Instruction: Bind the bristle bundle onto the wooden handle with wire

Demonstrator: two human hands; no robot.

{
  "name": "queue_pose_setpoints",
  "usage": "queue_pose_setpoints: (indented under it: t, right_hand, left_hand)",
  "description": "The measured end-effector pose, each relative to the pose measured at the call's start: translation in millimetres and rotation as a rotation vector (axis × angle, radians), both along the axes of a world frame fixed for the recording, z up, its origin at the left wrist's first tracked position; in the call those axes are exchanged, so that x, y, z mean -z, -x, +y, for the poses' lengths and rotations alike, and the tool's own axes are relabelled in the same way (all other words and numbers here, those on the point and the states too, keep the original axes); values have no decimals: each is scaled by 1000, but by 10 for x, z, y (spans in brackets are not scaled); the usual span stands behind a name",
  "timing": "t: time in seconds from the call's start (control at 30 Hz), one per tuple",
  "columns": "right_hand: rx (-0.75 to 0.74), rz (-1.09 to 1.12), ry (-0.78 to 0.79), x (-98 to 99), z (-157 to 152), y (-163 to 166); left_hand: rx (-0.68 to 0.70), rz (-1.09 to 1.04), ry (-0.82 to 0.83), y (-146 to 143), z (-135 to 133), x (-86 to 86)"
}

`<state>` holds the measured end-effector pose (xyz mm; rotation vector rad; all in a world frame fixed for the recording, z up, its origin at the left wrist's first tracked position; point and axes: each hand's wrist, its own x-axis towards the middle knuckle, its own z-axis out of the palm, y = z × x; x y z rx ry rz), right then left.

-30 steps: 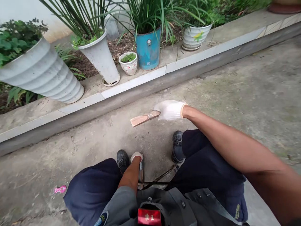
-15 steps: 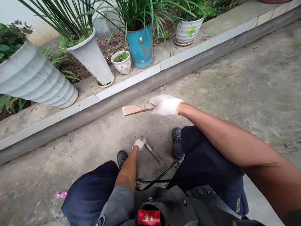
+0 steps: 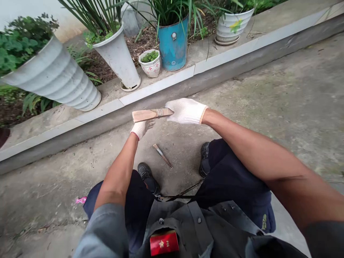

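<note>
My right hand [image 3: 186, 111], in a white knit glove, is closed on one end of a flat wooden piece [image 3: 145, 115] with light wire wound around it. The wood points left, held above the ground. Just below its left end is my left hand [image 3: 142, 128], also gloved, with its visible fingers stretched toward the right. Part of that hand is hidden behind the wood, and I cannot tell whether the two touch. Between my feet, a slim tool [image 3: 162, 155] with a greyish metal-looking part and brown ends lies on the concrete.
A tiled ledge [image 3: 161, 85] runs across in front, bearing a blue pot [image 3: 172, 46], a small white pot [image 3: 151, 68], a tall white pot [image 3: 119, 59] and a ribbed grey pot [image 3: 61, 77]. A pink object [image 3: 81, 200] lies by my left knee.
My left hand has let go of the slim tool, leaving it on the ground, and has moved up and forward to the wooden piece. My right hand still holds the wood.
</note>
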<state>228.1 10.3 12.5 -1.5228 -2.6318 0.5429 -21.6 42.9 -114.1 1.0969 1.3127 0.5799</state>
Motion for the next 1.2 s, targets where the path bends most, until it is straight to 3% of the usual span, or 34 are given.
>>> queue_pose_setpoints:
  t: [0.1,0.17,0.27,0.37,0.47,0.57,0.7,0.77,0.83,0.9,1.03,1.2]
  right_hand:
    - [63,32,-30,0,59,30]
    - [132,29,-42,11,123,24]
    - [236,-10,-73,38,198,4]
    - [275,-80,-167,79,222,12]
    - [269,-185,-244,146,224,72]
    - [196,-327,-215,240,217,148]
    - [-125,-430,-131,334,139,154]
    - [-284,-393,-47,319,77,110]
    - [-350,-298,45,254,27,58]
    - [-316,-179,82,164,3,18]
    - [-131,-24,15,50,50,-13]
    - [172,-149,-90,153,160,-36]
  left_hand:
    - [97,-280,-24,-83,-61,-413]
    - [128,-279,-56,-138,-238,-622]
    - [124,-29,-195,-211,-539,-809]
    - [234,318,-280,-280,-722,-938]
    - [399,599,-338,-333,-751,-1088]
    - [485,751,-466,-343,-690,-1221]
    - [462,721,-548,-294,-595,-1256]
    - [434,672,-525,-264,-560,-1213]
    - [412,605,-507,-246,-535,-1153]
    - [387,513,-479,-253,-525,-1091]
    - [331,378,-378,-338,-576,-998]
    - [467,504,-335,-439,-738,-964]
